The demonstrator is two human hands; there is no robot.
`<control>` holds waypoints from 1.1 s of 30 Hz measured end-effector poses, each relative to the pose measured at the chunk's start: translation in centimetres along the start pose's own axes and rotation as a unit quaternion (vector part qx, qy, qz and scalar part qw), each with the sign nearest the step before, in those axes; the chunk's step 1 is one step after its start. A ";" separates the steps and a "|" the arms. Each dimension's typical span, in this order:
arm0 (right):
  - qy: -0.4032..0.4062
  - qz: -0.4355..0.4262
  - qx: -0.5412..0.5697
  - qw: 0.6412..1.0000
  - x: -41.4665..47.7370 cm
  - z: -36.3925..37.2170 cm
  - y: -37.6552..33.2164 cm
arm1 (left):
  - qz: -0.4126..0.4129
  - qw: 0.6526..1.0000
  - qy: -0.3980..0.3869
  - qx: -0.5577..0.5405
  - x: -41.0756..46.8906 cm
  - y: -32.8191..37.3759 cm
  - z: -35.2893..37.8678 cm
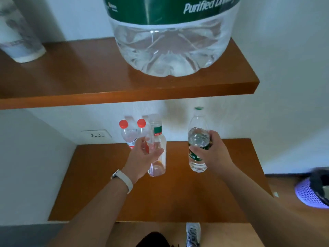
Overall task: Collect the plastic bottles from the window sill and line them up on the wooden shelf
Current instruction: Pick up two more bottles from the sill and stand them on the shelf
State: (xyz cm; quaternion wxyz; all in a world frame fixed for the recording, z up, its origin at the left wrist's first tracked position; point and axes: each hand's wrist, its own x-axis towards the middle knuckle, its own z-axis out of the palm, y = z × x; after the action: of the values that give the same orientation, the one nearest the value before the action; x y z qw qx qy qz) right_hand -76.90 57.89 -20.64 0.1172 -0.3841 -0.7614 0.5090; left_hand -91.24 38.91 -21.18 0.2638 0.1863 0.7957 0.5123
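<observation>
The lower wooden shelf (178, 193) carries a row of plastic bottles at its back. A red-capped bottle (127, 134) stands at the left. My left hand (144, 154) curls round a second red-capped bottle (142, 127) beside it. Just to the right, touching my thumb, stands a clear squarish bottle with a green and red label (158, 163). Further right, my right hand (213, 150) grips a green-capped water bottle (197, 138) round its green label, with its base at the shelf surface.
On the upper wooden shelf (89, 77) stand a large clear water jug with a green label (169, 41) and a white cup (17, 38). There is a wall socket (97, 134) at the left. A purple mesh basket (311, 191) sits on the floor at the right.
</observation>
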 end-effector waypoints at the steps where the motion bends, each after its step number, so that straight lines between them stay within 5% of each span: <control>1: -0.007 -0.002 0.001 1.000 0.7 -0.1 0.3 | -0.003 1.000 0.008 0.002 0.2 0.0 0.4; 18: -0.044 -0.002 -0.031 0.999 6.8 2.5 4.6 | -0.054 0.998 0.005 -0.030 5.9 -2.9 5.4; 33: -0.074 0.007 -0.043 0.996 10.0 5.9 6.6 | -0.101 0.990 0.100 -0.018 9.5 -6.1 8.9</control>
State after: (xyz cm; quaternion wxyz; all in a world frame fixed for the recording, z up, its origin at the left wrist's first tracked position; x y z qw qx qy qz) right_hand -83.94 62.06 -31.20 0.0398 -0.3554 -0.7866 0.5034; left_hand -93.45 48.16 -31.92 0.2365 0.0477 0.8237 0.5131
